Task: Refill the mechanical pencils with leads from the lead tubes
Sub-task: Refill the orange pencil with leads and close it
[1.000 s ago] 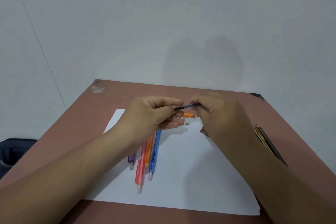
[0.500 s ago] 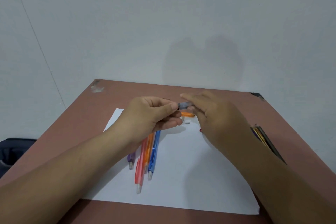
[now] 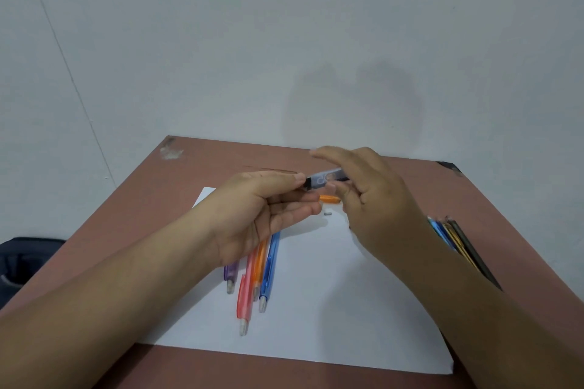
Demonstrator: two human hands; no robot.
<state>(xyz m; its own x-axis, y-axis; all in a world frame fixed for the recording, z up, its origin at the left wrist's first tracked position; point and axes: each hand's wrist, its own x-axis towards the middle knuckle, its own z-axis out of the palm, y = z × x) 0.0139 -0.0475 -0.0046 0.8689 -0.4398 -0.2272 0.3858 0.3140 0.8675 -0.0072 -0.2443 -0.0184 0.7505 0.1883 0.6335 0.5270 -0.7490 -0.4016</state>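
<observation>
1. Lead tube (image 3: 327, 179) is held in the air between both hands, above the far edge of the white paper (image 3: 331, 294) on the desk (image 3: 132, 215).
2. Its black cap end (image 3: 307, 184) is pinched by the left hand (image 3: 262, 208), thumb and forefinger closed on it, the other fingers loosely curled beneath.
3. Its other end is gripped by the right hand (image 3: 369, 199), with the forefinger stretched out flat above it.
4. A change is noted from a second ago: the tube was then mostly buried between the hands, only a thin dark strip showing; now the clear, printed body is exposed and the right-hand fingers are lifted away.
5. Opening of the tube is judged to be under way; whether the cap is off yet cannot be told.
6. Four mechanical pencils (image 3: 262, 268) — purple, pink, orange, blue — are lying side by side on the paper under the left hand, untouched.
7. An orange piece (image 3: 329, 198) and a small grey bit (image 3: 328, 213) are lying on the paper just beneath the tube, possibly parts taken from a pencil.
8. More pencils (image 3: 458, 243) are seen by the right forearm, at the desk's right side.
</observation>
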